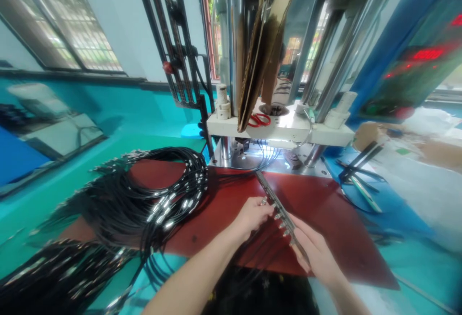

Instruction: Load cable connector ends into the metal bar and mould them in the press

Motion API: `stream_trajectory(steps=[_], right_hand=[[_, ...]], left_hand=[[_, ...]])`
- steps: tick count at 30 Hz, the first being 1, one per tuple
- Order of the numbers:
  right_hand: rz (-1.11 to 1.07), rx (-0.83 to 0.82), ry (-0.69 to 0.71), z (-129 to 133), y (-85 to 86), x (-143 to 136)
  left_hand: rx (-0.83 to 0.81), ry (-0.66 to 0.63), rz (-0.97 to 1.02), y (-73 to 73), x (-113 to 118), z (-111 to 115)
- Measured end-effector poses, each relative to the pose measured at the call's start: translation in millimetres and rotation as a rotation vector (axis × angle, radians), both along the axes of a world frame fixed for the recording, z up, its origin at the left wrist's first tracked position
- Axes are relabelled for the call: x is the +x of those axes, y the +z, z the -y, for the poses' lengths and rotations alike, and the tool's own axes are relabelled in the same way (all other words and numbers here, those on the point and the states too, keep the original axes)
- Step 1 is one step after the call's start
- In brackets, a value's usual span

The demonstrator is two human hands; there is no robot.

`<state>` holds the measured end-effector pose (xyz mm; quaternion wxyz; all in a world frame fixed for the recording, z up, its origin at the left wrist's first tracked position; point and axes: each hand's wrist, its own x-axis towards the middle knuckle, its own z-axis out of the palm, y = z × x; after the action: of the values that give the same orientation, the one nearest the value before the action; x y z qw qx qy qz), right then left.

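- The slim metal bar (283, 215) sits right of centre in the lower half of the frame, above the dark red board (325, 209).
- The right hand (313, 244) grips the bar's lower part along its right edge, probably to steady it while leaving the opposite edge free.
- The left hand (250, 216) has its fingers curled in at the bar's left edge; they seem to pinch a small metal connector (264, 201), presumably to handle that piece by itself.
- The bar's long axis slants from upper left to lower right: one end points at the base of the press (238, 127), the other towards the frame's bottom right.
- More metal ends jut from its left edge, with thin dark cables trailing to the lower left, likely so that they stay clear of the right hand.
- The coiled black cables (197, 173) lie left of centre, perhaps kept aside to leave working room.
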<state>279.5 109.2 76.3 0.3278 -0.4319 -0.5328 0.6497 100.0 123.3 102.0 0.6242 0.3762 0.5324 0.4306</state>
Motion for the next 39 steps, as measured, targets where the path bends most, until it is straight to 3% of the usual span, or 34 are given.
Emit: stream_trajectory(steps=[4,9,13,16,19,23,27,30,39], right_hand=[[0.024,0.019,-0.028,1.8,3.3,-3.3],[0.047,0.102,-0.047,3.5,8.2,-11.7],[0.036,0.07,-0.06,4.2,11.1,-11.5],[0.023,0.034,-0.087,3.4,8.5,-5.9],[0.006,0.011,-0.122,1.1,3.9,-1.4],[-0.01,0.003,-0.164,-0.5,3.0,-2.3],[0.004,0.033,-0.177,1.0,4.5,-4.5],[0.016,0.043,-0.154,1.5,2.7,-4.0],[0.097,0.108,-0.094,0.1,9.4,-4.9]], left_hand=[[-0.03,-0.024,-0.009,0.3,-3.4,-2.5],[0.077,0.063,-0.016,-2.7,2.4,-3.5],[0.109,0.028,-0.03,-6.5,-4.5,-6.3],[0.115,0.2,0.046,-6.6,-20.9,-10.4],[0.095,0.311,0.297,-4.3,-35.2,-10.7],[0.061,0.202,0.517,-5.0,-33.6,-5.1],[-0.049,0.058,0.302,-10.1,-18.3,-4.9],[-0.085,0.047,0.166,-11.0,-11.5,-9.0],[-0.062,0.068,0.155,-2.8,-14.5,-10.3]])
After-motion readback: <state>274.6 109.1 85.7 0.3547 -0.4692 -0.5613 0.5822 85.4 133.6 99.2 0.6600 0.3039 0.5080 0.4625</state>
